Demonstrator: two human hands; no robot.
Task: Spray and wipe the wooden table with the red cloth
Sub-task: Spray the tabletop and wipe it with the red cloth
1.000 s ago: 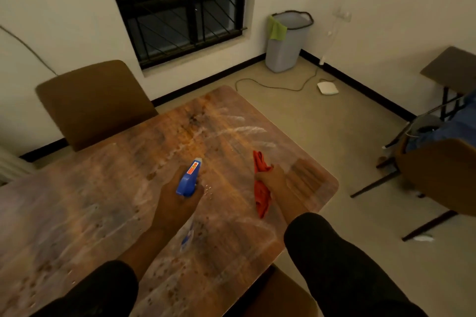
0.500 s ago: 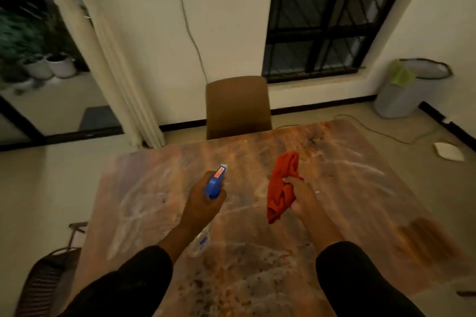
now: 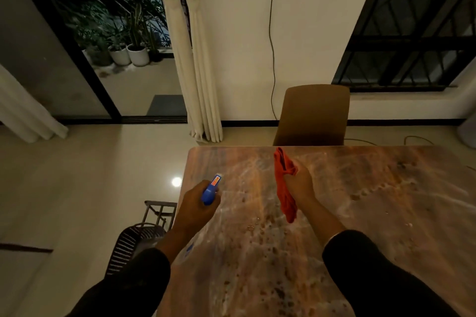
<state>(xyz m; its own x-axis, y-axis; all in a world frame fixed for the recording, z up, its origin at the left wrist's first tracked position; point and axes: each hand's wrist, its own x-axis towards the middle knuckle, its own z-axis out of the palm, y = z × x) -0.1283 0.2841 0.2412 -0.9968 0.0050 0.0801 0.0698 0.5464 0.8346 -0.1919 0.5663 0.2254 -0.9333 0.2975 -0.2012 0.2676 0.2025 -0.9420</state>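
Wooden table (image 3: pixel 360 213) left edge beside open floor; hands gripping spray bottle (image 3: pixel 211 189), red cloth (image 3: pixel 284 188).

A blue-headed spray bottle (image 3: pixel 211 189) is held over the left edge of the brown wooden table (image 3: pixel 360 213), with a bunched red cloth (image 3: pixel 283 185) held to its right and a brown upholstered chair (image 3: pixel 313 116) set behind the table.

The worktop (image 3: pixel 360 213) was reddish-brown wood, streaked pale and speckled dark. The cloth (image 3: pixel 283 188) was red. The spray bottle (image 3: pixel 210 190) had a blue head with an orange label. Both sleeves (image 3: pixel 386 278) were black; the far chair (image 3: pixel 313 116) was brown, the curtain (image 3: pixel 198 59) cream.
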